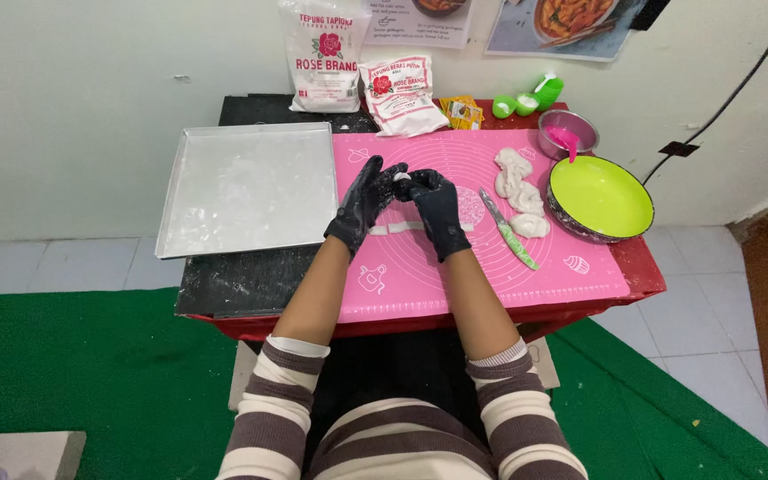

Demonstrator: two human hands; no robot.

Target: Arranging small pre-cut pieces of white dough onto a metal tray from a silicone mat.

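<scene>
Dough piece [402,177], small, white, rounded, mostly hidden, pinched between fingertips of black-gloved left hand [364,203] and right hand [437,206], both curled closed around it, above pink silicone mat [420,276].

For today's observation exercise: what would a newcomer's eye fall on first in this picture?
First, the bright pink mat on the table, where two black-gloved hands, left hand and right hand, pinch a small white dough piece between them. Right of them sits a lime-green bowl; to the left lies a floured metal tray.
</scene>
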